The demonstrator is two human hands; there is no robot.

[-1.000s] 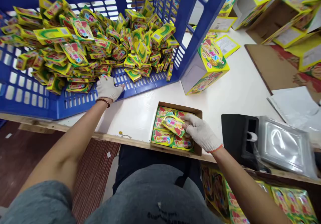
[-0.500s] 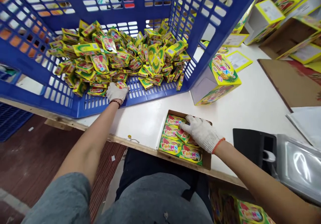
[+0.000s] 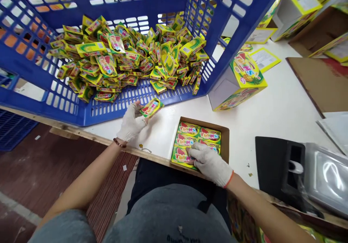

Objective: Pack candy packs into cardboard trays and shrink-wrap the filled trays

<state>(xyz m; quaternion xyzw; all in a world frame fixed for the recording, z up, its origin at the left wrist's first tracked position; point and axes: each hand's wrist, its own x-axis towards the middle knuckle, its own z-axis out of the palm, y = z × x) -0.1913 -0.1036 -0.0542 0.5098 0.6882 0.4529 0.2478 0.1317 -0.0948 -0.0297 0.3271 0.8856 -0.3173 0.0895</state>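
My left hand, in a white glove with bare fingertips, pinches a small yellow-green TWINS candy pack above the table, just in front of the crate. My right hand, gloved too, lies over an open cardboard box at the table's front edge. Its fingers are spread slightly and touch the TWINS packs laid flat in rows there; no pack shows in its grasp. The hand hides the lower right part of the box. A blue plastic crate holds a heap of loose packs.
A printed TWINS carton stands right of the crate. More cartons and flat brown cardboard are at the far right. A black object beside clear plastic lies at the right table edge.
My left hand has come out of the crate toward me with a pack. My right hand has moved down over the box, and the tilted pack under it now lies flat or is hidden.
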